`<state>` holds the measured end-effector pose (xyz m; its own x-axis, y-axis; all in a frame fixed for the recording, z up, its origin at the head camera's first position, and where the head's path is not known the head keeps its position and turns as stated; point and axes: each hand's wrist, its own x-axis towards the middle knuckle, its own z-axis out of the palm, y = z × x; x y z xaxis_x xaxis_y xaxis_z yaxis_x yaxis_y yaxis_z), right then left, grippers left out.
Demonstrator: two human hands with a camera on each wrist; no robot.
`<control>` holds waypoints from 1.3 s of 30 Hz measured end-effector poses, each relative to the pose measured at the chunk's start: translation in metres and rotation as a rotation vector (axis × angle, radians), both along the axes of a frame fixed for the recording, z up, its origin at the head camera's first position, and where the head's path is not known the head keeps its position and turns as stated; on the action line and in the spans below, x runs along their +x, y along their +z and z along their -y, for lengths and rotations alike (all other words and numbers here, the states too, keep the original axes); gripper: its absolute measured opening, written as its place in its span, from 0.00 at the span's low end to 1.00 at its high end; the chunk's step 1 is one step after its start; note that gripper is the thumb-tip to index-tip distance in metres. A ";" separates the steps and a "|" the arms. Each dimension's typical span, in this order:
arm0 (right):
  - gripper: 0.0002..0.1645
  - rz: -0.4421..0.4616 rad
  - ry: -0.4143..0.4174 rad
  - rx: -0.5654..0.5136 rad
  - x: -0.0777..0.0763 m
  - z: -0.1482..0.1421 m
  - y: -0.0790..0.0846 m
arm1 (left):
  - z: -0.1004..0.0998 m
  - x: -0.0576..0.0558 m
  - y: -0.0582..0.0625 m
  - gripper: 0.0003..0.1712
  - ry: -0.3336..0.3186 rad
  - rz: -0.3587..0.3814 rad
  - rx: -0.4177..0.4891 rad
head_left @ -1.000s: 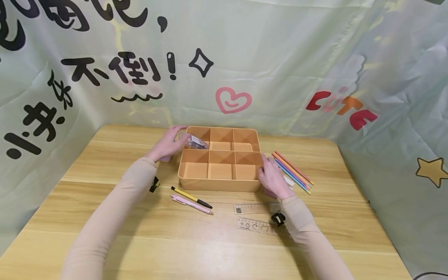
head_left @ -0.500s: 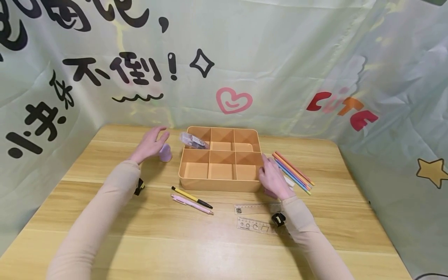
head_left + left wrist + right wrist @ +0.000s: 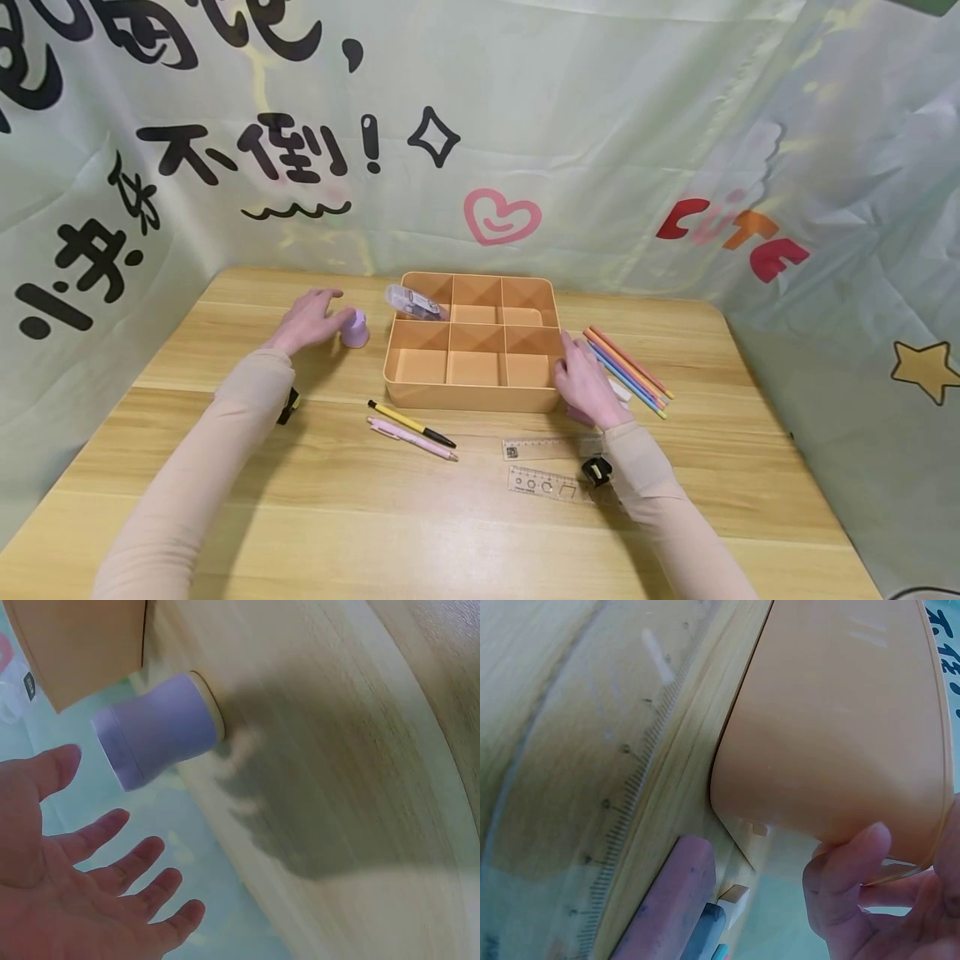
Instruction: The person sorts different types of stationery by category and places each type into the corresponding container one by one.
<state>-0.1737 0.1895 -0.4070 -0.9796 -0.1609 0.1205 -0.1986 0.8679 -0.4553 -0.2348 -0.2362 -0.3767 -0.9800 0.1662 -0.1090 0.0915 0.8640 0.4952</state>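
A peach storage box (image 3: 476, 397) with several compartments stands on the table. My right hand (image 3: 587, 381) grips its right side near the front corner; in the right wrist view, the thumb (image 3: 870, 840) lies by the rim with the fingers curled. My left hand (image 3: 309, 319) hovers left of a small purple waisted cylinder (image 3: 355, 331), which stands upright. In the left wrist view the cylinder (image 3: 157, 727) shows a yellowish base, and the spread fingers (image 3: 124, 862) hold nothing. A clear-and-grey item (image 3: 415, 302) leans in the back-left compartment, sticking out over the rim.
A yellow-and-black pen (image 3: 408, 422) and a pink pen (image 3: 411, 438) lie before the box. Two clear rulers, the front one (image 3: 547, 482) nearer me, lie by the right wrist. Several coloured sticks (image 3: 626, 371) lie at right. A mauve block (image 3: 667, 900) sits below the right hand.
My left hand has let go of the clear-and-grey item in the box, moved left, then lowered beside the purple cylinder. The right hand has stayed on the box.
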 end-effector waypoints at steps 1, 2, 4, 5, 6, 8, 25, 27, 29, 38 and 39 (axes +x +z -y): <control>0.33 -0.003 0.000 -0.003 0.000 0.000 0.000 | 0.001 0.000 0.000 0.39 0.000 0.014 -0.004; 0.33 -0.004 -0.001 -0.006 0.000 0.000 0.000 | 0.001 0.000 -0.001 0.39 -0.001 0.026 -0.007; 0.33 -0.006 -0.002 -0.010 0.000 0.000 0.000 | 0.001 0.000 -0.002 0.40 -0.006 0.043 -0.008; 0.33 -0.006 -0.002 -0.009 0.000 0.000 0.000 | 0.002 0.000 -0.002 0.40 -0.009 0.046 -0.007; 0.33 -0.006 -0.002 -0.008 0.000 0.000 0.000 | 0.002 0.000 -0.002 0.40 -0.013 0.048 -0.007; 0.33 -0.005 -0.001 -0.007 0.000 0.000 0.000 | 0.001 0.000 -0.002 0.39 -0.035 0.033 -0.012; 0.33 0.015 -0.005 0.004 0.000 0.000 0.002 | -0.015 -0.004 -0.011 0.32 -0.110 -0.042 0.006; 0.33 0.013 -0.005 0.003 0.000 0.000 0.002 | -0.016 -0.004 -0.011 0.31 -0.106 -0.046 0.014; 0.33 0.011 -0.005 0.003 0.000 0.000 0.002 | -0.017 -0.003 -0.011 0.30 -0.102 -0.051 0.017; 0.33 0.010 -0.003 -0.003 0.000 -0.001 0.001 | -0.017 -0.002 -0.011 0.30 -0.095 -0.056 0.046; 0.33 0.010 -0.002 -0.005 0.000 0.000 0.000 | -0.016 -0.001 -0.011 0.30 -0.093 -0.056 0.054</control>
<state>-0.1738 0.1899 -0.4065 -0.9811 -0.1579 0.1119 -0.1921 0.8662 -0.4613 -0.2358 -0.2203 -0.3877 -0.9644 0.2609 -0.0426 0.1990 0.8226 0.5327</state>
